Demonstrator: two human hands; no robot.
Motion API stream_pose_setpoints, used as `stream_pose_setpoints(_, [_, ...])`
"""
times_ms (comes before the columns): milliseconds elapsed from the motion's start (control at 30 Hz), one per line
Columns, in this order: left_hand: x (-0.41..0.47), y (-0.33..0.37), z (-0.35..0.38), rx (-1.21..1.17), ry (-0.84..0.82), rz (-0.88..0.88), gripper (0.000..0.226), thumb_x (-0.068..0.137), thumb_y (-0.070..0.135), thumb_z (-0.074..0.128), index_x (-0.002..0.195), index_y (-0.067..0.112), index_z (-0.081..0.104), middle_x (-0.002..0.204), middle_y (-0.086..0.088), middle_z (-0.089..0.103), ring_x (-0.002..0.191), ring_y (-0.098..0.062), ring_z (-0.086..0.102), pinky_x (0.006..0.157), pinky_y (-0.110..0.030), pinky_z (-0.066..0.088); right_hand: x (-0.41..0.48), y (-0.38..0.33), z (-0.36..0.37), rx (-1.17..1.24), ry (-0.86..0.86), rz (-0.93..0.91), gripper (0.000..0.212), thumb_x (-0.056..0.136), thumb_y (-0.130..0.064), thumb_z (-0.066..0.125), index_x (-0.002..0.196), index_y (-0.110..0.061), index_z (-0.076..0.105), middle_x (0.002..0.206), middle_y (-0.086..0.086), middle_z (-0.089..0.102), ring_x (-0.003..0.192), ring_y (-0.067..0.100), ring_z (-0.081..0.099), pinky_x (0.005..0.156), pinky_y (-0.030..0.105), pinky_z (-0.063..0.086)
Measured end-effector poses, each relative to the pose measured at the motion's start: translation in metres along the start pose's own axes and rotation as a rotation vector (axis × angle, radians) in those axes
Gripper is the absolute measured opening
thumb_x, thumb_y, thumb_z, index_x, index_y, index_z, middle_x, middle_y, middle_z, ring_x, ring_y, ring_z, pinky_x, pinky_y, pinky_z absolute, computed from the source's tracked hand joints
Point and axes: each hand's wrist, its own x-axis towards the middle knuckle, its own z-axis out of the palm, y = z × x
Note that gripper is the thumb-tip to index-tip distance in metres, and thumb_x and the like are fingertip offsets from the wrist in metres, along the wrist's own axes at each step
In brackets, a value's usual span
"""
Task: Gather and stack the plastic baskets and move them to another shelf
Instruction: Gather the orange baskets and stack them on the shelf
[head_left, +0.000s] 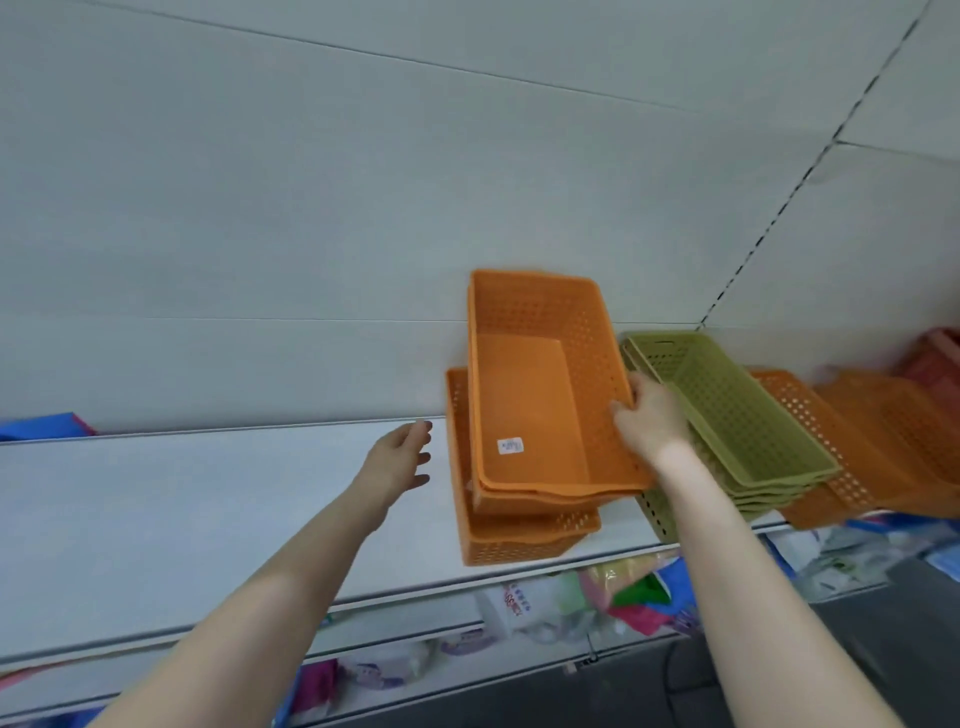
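On the shelf (218, 499), the upper orange basket (535, 395) is gripped at its right wall by the right hand (649, 415); the left hand (400, 457) hovers open, empty. It should be squared and nested onto the lower orange stack (498, 540), with the green stack (727, 415) kept clear.

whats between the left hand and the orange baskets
Nothing: in the head view only bare white shelf separates the open left hand from the orange baskets.
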Motion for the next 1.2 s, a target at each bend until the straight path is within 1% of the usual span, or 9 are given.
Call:
stream_pose_setpoints(67, [0.007,0.003,0.018,-0.02,-0.013,-0.056,0.064,0.096,0.056,0.035,0.14,0.013,0.047,0.139,-0.004,0.053,0.12,-0.023,0.055,0.093,-0.038,0.052,0.006,0.017,0.016,-0.01,-0.044,-0.01,0.028,0.093,-0.017,0.053,0.12,-0.018,0.061,0.113,0.01,0.07,0.104,0.035,0.066,0.091,0.049,0.052])
stream_pose_setpoints(133, [0.012,0.004,0.03,-0.015,-0.05,-0.101,0.077,0.088,0.071,0.031,0.14,0.017,0.048,0.139,0.0,0.054,0.123,-0.023,0.054,0.096,-0.042,0.051,0.01,0.029,0.034,-0.058,-0.096,-0.019,0.026,0.092,-0.015,0.052,0.117,-0.018,0.061,0.109,0.01,0.07,0.101,0.034,0.066,0.083,0.04,0.052])
stream_pose_setpoints(200, [0.014,0.004,0.038,0.023,-0.098,-0.119,0.081,0.081,0.078,0.032,0.134,0.021,0.054,0.131,0.003,0.06,0.118,-0.019,0.057,0.091,-0.039,0.052,0.014,0.037,0.049,-0.096,-0.187,-0.009,0.02,0.093,-0.014,0.048,0.11,-0.017,0.058,0.102,0.01,0.067,0.088,0.031,0.064,0.071,0.033,0.047])
stream_pose_setpoints(333, [0.019,-0.001,0.054,0.104,-0.023,-0.124,0.068,0.094,0.054,0.044,0.149,0.015,0.032,0.143,-0.005,0.051,0.122,-0.024,0.055,0.088,-0.036,0.051,0.026,0.051,0.062,-0.167,-0.385,0.024,0.021,0.094,-0.021,0.041,0.114,-0.015,0.049,0.107,0.01,0.062,0.084,0.027,0.057,0.069,0.033,0.046])
stream_pose_setpoints(500, [0.024,0.0,0.066,0.178,0.027,-0.087,0.026,0.096,0.032,0.045,0.115,0.02,0.057,0.11,-0.004,0.068,0.088,-0.014,0.065,0.063,-0.028,0.051,0.033,0.059,0.062,-0.108,-0.499,0.07,0.029,0.095,-0.023,0.042,0.124,-0.017,0.044,0.103,0.006,0.057,0.092,0.027,0.059,0.071,0.032,0.046])
stream_pose_setpoints(633, [0.025,0.0,0.066,0.21,0.034,-0.089,0.027,0.093,0.024,0.045,0.116,0.016,0.059,0.101,-0.003,0.068,0.089,-0.018,0.066,0.063,-0.029,0.053,0.029,0.06,0.059,-0.088,-0.465,0.063,0.027,0.092,-0.024,0.043,0.114,-0.017,0.057,0.111,0.008,0.066,0.096,0.028,0.063,0.081,0.035,0.053])
stream_pose_setpoints(767, [0.013,-0.006,0.061,0.178,-0.024,-0.099,0.031,0.095,0.032,0.051,0.12,0.015,0.057,0.107,-0.004,0.067,0.095,-0.018,0.065,0.064,-0.028,0.053,0.003,0.07,0.047,-0.108,-0.372,0.034,0.014,0.09,-0.018,0.044,0.095,-0.02,0.058,0.103,0.008,0.069,0.088,0.029,0.063,0.075,0.033,0.051])
stream_pose_setpoints(1033, [-0.047,-0.028,0.079,0.18,-0.191,0.003,0.058,0.087,0.065,0.044,0.123,0.019,0.052,0.114,0.002,0.064,0.104,-0.02,0.064,0.086,-0.041,0.056,-0.111,0.144,0.013,-0.144,-0.097,0.176,0.03,0.09,-0.021,0.054,0.118,-0.02,0.06,0.114,0.017,0.068,0.11,0.04,0.061,0.088,0.043,0.05])
stream_pose_setpoints(1200, [-0.078,-0.038,0.128,0.25,-0.323,0.044,0.049,0.091,0.049,0.054,0.127,0.016,0.051,0.118,-0.003,0.063,0.102,-0.019,0.065,0.085,-0.037,0.055,-0.193,0.212,-0.027,-0.132,-0.091,0.28,0.028,0.09,-0.03,0.057,0.117,-0.029,0.065,0.11,0.004,0.073,0.109,0.031,0.064,0.09,0.04,0.049])
